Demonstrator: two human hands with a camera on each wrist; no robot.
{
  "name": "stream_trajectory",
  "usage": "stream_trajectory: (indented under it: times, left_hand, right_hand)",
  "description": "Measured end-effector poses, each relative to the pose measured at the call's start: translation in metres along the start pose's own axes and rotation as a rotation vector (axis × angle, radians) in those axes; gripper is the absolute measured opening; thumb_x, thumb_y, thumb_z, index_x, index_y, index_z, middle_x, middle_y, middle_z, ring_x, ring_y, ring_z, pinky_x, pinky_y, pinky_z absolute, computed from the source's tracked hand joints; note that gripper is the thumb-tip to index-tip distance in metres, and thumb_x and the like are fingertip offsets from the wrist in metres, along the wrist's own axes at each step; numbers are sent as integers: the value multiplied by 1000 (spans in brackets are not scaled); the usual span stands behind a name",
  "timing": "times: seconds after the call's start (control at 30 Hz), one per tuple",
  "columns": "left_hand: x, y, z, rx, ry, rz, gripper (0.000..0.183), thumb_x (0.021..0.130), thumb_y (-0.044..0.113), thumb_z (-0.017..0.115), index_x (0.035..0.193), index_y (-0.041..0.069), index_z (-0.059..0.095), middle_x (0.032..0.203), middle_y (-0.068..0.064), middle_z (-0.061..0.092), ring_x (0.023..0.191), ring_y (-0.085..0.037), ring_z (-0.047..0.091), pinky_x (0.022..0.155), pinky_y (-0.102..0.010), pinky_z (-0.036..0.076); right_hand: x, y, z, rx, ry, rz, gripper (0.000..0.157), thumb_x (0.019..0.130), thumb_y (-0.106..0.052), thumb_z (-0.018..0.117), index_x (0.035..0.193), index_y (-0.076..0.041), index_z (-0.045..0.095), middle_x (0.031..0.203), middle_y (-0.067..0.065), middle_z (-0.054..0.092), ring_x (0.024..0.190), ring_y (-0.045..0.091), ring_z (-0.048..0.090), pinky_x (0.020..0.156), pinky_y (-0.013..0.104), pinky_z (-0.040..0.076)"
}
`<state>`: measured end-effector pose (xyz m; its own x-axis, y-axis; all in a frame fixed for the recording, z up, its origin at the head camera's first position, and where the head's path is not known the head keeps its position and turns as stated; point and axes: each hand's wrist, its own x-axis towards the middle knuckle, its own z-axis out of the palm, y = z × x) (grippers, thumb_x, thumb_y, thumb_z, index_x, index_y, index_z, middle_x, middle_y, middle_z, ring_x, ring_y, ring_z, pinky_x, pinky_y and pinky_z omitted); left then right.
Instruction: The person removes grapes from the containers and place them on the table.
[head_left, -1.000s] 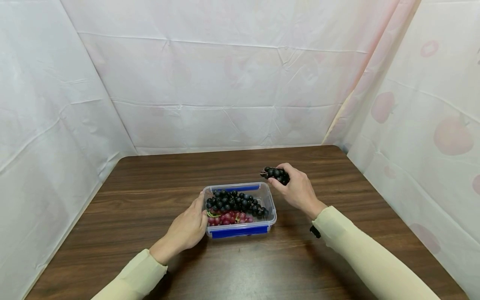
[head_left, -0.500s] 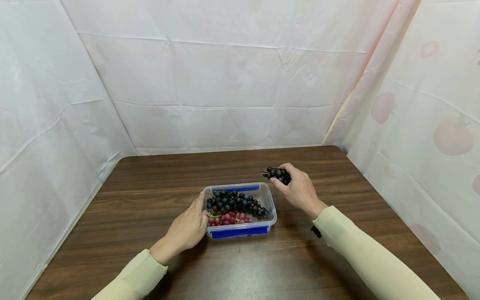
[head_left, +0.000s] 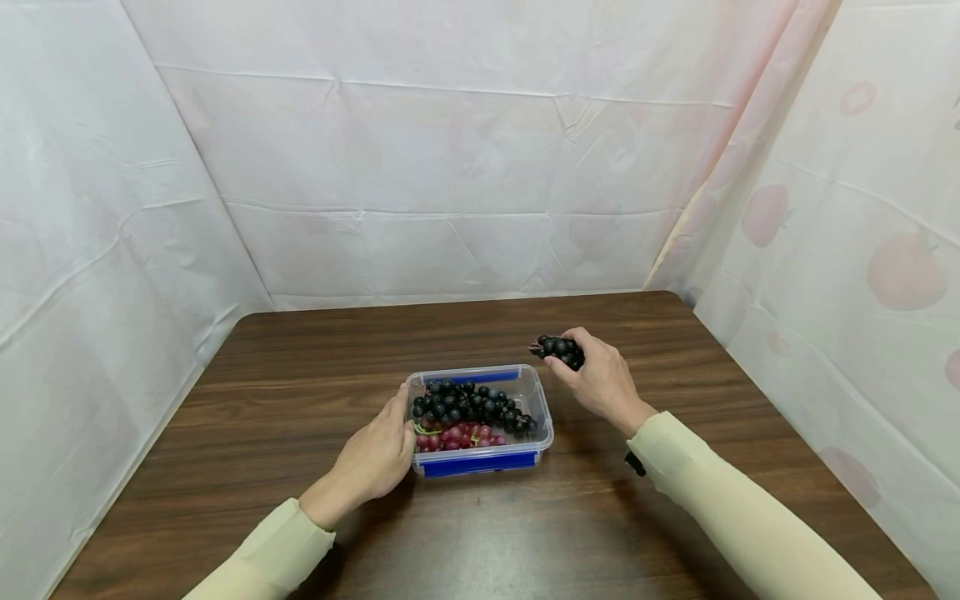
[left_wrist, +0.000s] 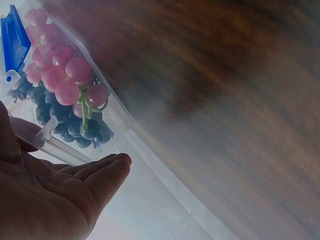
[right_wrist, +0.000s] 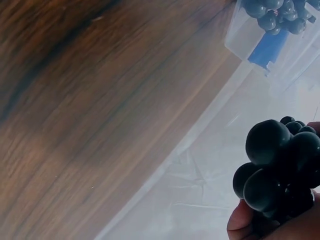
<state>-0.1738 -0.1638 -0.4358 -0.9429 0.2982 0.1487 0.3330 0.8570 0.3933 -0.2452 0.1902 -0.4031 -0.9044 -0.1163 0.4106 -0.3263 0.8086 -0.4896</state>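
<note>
A clear plastic container [head_left: 543, 437] with blue clips stands on the table. Inside lie a bunch of black grapes [head_left: 480, 402] and, nearer the front, a bunch of red grapes [head_left: 461, 435] with a green stem. My left hand [head_left: 375, 450] rests against the container's left end; in the left wrist view its fingers [left_wrist: 107, 172] lie fairly straight along the outside wall. Beyond the container's right far corner, my right hand [head_left: 600, 379] grips another bunch of black grapes [head_left: 558, 350] between thumb and fingers, held above the table. Part of that bunch is hidden by the hand.
The dark wooden table [head_left: 337, 350] extends around the container on all sides. Pale sheets [head_left: 450, 150] hang behind the table and along both sides. A small black object [head_left: 635, 463] shows under the right sleeve cuff.
My right hand has drifted slightly to the right with the black grapes in its grip. The left hand and the container have stayed in place.
</note>
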Motion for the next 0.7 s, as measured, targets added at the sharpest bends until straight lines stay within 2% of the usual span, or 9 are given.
stream_trajectory:
  times: [0.37,0.7]
  left_hand:
    - [0,0,0,-1,-5,-3,64,108,21,41,162,-5,17,158,-26,38,140,-37,47,105,-54,47]
    - [0,0,0,2,-12,-10,64,108,22,41,162,-4,17,158,-26,39,139,-37,48,105,-55,47]
  right_hand:
    - [1,7,1,-29,-5,6,39,95,-41,72,124,-16,64,110,10,73,89,31,67,72,49,53]
    - [1,12,3,-67,-35,28,40,96,-43,70,125,-16,62,109,11,72,87,29,66,71,48,53]
